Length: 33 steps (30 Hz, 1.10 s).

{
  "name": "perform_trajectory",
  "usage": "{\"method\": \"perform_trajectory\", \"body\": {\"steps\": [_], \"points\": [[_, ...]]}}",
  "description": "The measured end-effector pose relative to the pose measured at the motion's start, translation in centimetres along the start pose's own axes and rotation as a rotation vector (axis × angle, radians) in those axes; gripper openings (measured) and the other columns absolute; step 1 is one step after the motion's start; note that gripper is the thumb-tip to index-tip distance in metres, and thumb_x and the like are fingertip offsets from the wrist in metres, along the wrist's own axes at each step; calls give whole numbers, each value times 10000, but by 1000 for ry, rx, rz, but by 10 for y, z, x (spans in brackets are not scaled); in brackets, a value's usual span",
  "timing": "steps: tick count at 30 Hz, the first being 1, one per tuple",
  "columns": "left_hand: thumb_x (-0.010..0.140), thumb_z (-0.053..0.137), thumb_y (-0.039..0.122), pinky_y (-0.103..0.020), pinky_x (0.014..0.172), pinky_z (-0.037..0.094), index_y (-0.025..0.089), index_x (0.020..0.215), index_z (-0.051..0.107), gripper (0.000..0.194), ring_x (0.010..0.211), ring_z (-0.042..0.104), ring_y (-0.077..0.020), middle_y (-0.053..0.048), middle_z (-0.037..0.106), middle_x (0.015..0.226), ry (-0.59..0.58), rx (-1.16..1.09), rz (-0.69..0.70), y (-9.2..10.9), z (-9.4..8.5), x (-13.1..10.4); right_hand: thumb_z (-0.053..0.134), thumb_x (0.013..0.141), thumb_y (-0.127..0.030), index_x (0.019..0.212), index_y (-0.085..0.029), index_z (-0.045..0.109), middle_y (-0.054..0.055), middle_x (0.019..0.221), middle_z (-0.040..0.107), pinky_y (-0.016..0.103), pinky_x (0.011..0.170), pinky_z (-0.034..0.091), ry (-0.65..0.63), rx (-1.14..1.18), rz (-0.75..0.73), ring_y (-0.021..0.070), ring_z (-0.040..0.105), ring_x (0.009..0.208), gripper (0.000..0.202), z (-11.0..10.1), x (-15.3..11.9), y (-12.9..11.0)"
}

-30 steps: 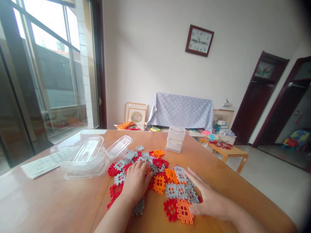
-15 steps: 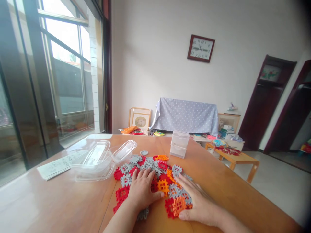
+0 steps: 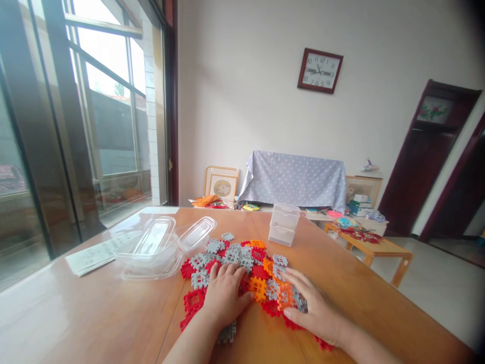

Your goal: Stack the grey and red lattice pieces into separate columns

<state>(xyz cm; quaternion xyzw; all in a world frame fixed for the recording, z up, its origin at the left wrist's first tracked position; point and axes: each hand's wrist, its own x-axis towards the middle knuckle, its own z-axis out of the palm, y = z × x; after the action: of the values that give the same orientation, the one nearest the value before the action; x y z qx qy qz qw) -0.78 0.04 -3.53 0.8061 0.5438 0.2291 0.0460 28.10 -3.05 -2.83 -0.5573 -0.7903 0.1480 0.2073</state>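
A loose pile of flat, notched plastic building blocks in grey, red and orange lies on the wooden table [image 3: 125,313]. My left hand [image 3: 226,290] rests palm down on the pile's near left part, fingers spread. Beside its thumb is an orange block [image 3: 257,288]; a red block [image 3: 194,301] shows left of the wrist. My right hand [image 3: 316,308] lies over the pile's right edge with fingers apart, touching grey and orange blocks. An orange block [image 3: 284,295] sits by its thumb, and red ones stick out beneath the hand. What is under both palms is hidden.
Clear plastic containers with lids [image 3: 151,253] stand left of the pile, beside printed sheets [image 3: 94,255]. A translucent box [image 3: 283,226] stands behind the pile. Beyond the table are a cloth-covered object [image 3: 295,179] and a low wooden table [image 3: 379,243].
The blocks near my right hand have shifted, with an orange one pushed up and red ones now showing below the hand. My left hand stays on the pile. The view has turned slightly left.
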Motion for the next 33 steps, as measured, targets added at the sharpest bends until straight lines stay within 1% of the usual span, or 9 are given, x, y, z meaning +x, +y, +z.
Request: {"method": "perform_trajectory", "body": {"steps": [6, 8, 11, 14, 17, 21, 24, 30, 33], "points": [[796, 608, 577, -555, 1196, 139, 339, 1325, 590, 581, 1352, 438, -322, -47, 561, 1419, 2, -11, 9, 0, -1, 0, 593, 844, -444, 1557, -329, 308, 76, 1501, 480, 459, 1154, 343, 70, -60, 57, 302, 434, 1376, 776, 2, 4, -7], [794, 614, 577, -555, 1196, 139, 339, 1326, 590, 583, 1348, 442, -321, -47, 564, 1415, 4, -11, 11, 1, -1, 1, 608, 834, -477, 1573, -329, 265, 64, 1571, 397, 470, 1185, 288, 41, -96, 16, 306, 344, 1442, 828, 2, 5, -9], [794, 619, 574, -546, 1200, 136, 340, 1331, 586, 586, 1355, 434, -319, -45, 561, 1418, -1, -10, 11, 1, -2, 1, 727, 707, -585, 1593, -343, 166, 35, 1666, 188, 536, 1222, 155, -98, -139, -55, 354, 151, 1520, 1076, 5, 10, -9], [797, 617, 575, -534, 1206, 129, 341, 1340, 580, 592, 1368, 421, -315, -45, 550, 1434, -16, -7, 1, 3, -4, 0, 767, 633, -639, 1591, -374, 117, 24, 1683, 89, 584, 1210, 122, -174, -153, -45, 384, 90, 1527, 1187, 7, 17, -8], [796, 613, 581, -531, 1207, 128, 337, 1344, 578, 601, 1371, 419, -316, -50, 546, 1437, -19, -6, -9, 3, -3, 0, 763, 658, -611, 1584, -399, 136, 22, 1679, 117, 588, 1198, 162, -163, -152, -28, 377, 149, 1519, 1138, 7, 26, -11], [780, 628, 567, -532, 1201, 139, 338, 1315, 598, 582, 1336, 450, -319, -51, 571, 1396, -1, -14, 0, 2, -2, 0, 679, 789, -496, 1584, -372, 191, 41, 1606, 354, 496, 1176, 284, -67, -97, -82, 319, 371, 1438, 941, 1, 33, -17], [791, 621, 531, -521, 1188, 164, 342, 1282, 613, 526, 1289, 481, -310, -45, 589, 1357, 14, -25, 14, 2, -2, 1, 642, 825, -434, 1579, -337, 243, 58, 1559, 433, 441, 1142, 345, -6, -64, -81, 298, 461, 1370, 858, -1, 35, -19], [764, 657, 501, -469, 1143, 237, 352, 1235, 628, 495, 1189, 525, -288, -32, 620, 1254, 27, -28, 24, 3, -5, 1, 799, 629, -572, 1586, -332, 213, 35, 1661, 208, 513, 1222, 156, -114, -140, -98, 358, 136, 1522, 1148, 8, 45, -19], [752, 676, 496, -448, 1127, 249, 353, 1224, 630, 495, 1178, 527, -280, -28, 620, 1246, 25, -33, 25, 3, -5, 1, 786, 616, -648, 1590, -343, 176, 37, 1672, 161, 533, 1219, 144, -159, -136, -114, 361, 106, 1528, 1189, 10, 56, -21]]}}
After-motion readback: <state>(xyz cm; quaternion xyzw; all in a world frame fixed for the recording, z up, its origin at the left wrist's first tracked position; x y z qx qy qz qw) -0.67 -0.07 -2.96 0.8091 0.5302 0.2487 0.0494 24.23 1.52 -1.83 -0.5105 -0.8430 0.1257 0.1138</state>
